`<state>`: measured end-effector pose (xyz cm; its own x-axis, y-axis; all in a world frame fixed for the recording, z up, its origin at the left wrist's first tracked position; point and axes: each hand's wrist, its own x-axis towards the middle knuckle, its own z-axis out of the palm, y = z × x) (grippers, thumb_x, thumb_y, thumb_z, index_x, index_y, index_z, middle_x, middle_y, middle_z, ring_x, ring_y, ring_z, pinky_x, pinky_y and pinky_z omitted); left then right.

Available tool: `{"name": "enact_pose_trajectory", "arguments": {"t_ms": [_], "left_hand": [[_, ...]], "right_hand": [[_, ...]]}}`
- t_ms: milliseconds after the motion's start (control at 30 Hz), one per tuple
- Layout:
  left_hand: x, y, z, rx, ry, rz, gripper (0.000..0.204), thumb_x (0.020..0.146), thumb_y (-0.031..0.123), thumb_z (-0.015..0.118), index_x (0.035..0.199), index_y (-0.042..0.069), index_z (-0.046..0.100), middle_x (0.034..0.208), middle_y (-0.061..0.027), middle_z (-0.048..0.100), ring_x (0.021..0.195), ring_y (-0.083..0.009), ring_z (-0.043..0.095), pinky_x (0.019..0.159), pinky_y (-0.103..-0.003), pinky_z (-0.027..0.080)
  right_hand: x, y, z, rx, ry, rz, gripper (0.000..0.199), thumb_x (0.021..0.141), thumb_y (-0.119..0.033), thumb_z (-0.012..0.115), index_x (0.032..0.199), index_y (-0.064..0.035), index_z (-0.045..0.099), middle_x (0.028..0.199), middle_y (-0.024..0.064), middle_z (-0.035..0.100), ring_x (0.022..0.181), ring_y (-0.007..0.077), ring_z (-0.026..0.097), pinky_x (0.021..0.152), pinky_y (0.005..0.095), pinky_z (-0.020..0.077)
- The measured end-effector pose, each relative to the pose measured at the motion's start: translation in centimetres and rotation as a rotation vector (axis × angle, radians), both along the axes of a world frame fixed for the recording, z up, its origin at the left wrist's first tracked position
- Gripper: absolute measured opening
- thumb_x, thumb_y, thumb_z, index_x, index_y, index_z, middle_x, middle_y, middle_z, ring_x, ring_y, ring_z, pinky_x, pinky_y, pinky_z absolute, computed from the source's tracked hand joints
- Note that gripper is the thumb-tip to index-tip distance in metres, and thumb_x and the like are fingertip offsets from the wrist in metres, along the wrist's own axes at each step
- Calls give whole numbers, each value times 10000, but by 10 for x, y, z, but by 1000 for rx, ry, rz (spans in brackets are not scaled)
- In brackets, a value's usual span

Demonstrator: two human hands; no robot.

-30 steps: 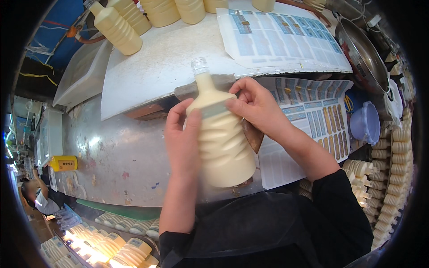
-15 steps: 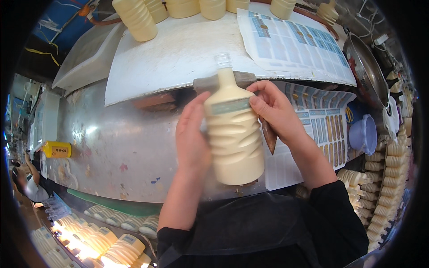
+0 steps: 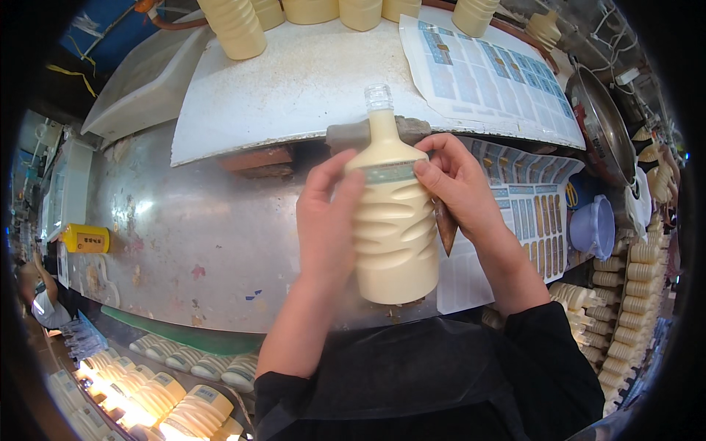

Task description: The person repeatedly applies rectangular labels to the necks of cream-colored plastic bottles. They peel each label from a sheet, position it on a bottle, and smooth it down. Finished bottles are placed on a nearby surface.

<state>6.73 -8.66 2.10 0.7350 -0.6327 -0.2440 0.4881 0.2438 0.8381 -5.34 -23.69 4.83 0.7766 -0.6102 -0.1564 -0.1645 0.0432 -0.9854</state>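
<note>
A cream ribbed bottle (image 3: 397,228) with a clear threaded neck lies in front of me, its neck pointing away. Across its shoulder runs a blue-green label strip (image 3: 388,173). My left hand (image 3: 329,209) is closed on the bottle's left shoulder, the thumb over the label's left end and slightly blurred. On the other side, my right hand (image 3: 457,180) presses thumb and bent fingers at the label's right end. A brown pointed tool (image 3: 446,228) sticks out below the right palm, gripped in that hand; its upper part is hidden.
Behind the bottle neck sits a grey padded rest (image 3: 347,137). Label sheets (image 3: 493,70) lie on the white board, others (image 3: 540,220) on the right. A purple bucket (image 3: 593,226), yellow container (image 3: 86,239), and rows of bottles (image 3: 198,411) surround the metal table (image 3: 184,242).
The bottle and both hands have shifted slightly right in the view. My left thumb has moved onto the label's left end.
</note>
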Motion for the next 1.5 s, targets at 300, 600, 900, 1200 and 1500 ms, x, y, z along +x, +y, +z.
{"name": "enact_pose_trajectory", "arguments": {"t_ms": [300,600,900,1200,1500], "left_hand": [[1,2,8,-99,117,31,326,1030,121,603,1335,6,614,1216,-107,677,1094,-150,638,953,-311,534],[-3,-1,7,-47,76,46,339,987,65,675,1314,-4,613,1197,-89,679,1059,-153,653,950,-314,556],[-4,-1,7,-43,89,46,358,990,60,651,1338,-6,599,1247,-104,655,1094,-165,638,963,-312,530],[-1,3,4,20,-11,54,319,1055,118,531,1340,-6,601,1262,-91,645,1156,-158,589,1023,-322,472],[-4,0,3,1,9,78,317,1012,64,623,1317,-21,601,1244,-92,652,1129,-166,613,1009,-325,497]], "right_hand": [[-2,-7,1,237,-114,26,302,976,-250,699,1173,-43,600,873,-30,597,789,36,534,703,210,435],[-1,-7,-11,73,-66,39,279,1023,-228,668,1210,-49,564,843,-37,595,754,22,535,676,183,432],[-3,-11,-8,202,-100,49,260,1058,-243,594,1226,-46,578,826,-51,565,675,12,491,618,176,408],[-10,-18,-6,261,-60,81,300,1057,-173,511,1324,-57,583,883,-47,564,669,4,480,567,152,392],[-3,-9,-18,217,-104,45,285,1030,-182,644,1255,-16,585,1016,24,692,903,58,634,816,226,515]]}}
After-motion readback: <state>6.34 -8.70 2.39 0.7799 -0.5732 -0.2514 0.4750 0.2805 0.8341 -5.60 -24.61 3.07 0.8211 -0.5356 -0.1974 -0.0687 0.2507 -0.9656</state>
